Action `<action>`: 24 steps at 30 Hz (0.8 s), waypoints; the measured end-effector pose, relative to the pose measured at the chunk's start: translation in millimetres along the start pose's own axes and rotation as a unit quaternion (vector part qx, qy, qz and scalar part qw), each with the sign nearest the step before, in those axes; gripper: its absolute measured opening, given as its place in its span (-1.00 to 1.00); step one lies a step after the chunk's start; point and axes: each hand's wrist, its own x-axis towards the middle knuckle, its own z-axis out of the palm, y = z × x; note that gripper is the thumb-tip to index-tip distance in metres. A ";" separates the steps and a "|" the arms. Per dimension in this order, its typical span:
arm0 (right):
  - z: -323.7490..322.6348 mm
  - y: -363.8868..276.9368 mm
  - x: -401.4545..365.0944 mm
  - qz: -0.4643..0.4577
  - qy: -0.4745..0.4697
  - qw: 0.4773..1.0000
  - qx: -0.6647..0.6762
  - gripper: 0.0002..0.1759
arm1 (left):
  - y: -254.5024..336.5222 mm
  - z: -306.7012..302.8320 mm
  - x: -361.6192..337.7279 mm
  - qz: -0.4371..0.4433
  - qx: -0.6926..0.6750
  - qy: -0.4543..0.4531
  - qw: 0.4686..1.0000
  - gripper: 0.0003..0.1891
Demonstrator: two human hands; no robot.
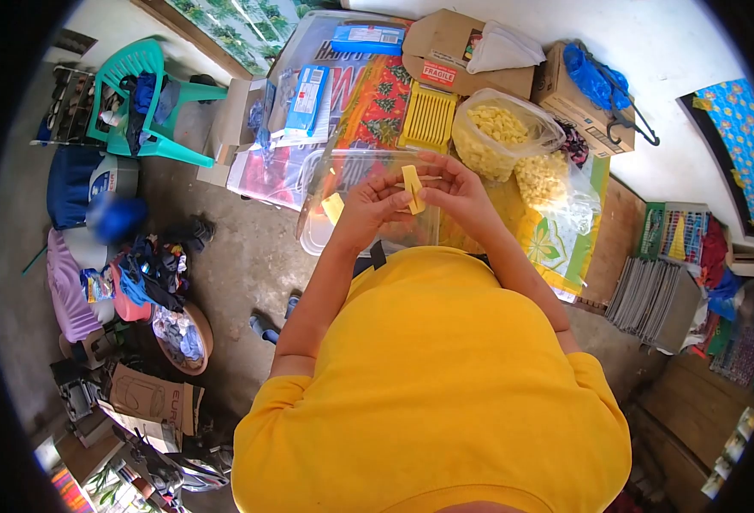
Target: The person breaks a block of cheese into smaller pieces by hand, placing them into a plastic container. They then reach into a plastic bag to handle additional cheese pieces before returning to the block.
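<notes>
Both of my hands meet over a clear plastic container (315, 232) at the table's near edge. Between them is a small yellow piece (411, 184), held upright. My left hand (375, 201) pinches it from the left with thumb and fingers. From the right, my right hand (458, 195) grips the same piece, its thumb close to the other thumb. Another yellow piece (332, 208) lies in the container beside my left wrist. Behind my hands sits a yellow slotted tray (429, 117). Right of it are an open bag of yellow pieces (495, 128) and a second clear bag (544, 178).
Blue packets (307, 101) and a flattened cardboard box (445, 51) lie farther back on the table. A carton (578, 103) stands at the back right. On the left are a green chair (159, 128) and a basin of clothes (201, 338) on the floor.
</notes>
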 end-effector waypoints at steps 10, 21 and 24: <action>-5.7 11.4 6.4 -0.004 -0.010 0.998 -0.068 -0.50 | 1.7 3.3 8.5 -0.019 0.042 0.022 0.999 -0.73; -8.7 11.5 7.8 0.020 0.004 1.000 0.017 -0.60 | -2.7 -5.2 8.9 -0.040 -0.017 0.005 0.999 -0.72; -6.1 3.1 6.4 0.078 0.054 0.984 0.151 -0.62 | 8.1 4.0 6.2 -0.060 -0.095 0.009 0.994 -0.75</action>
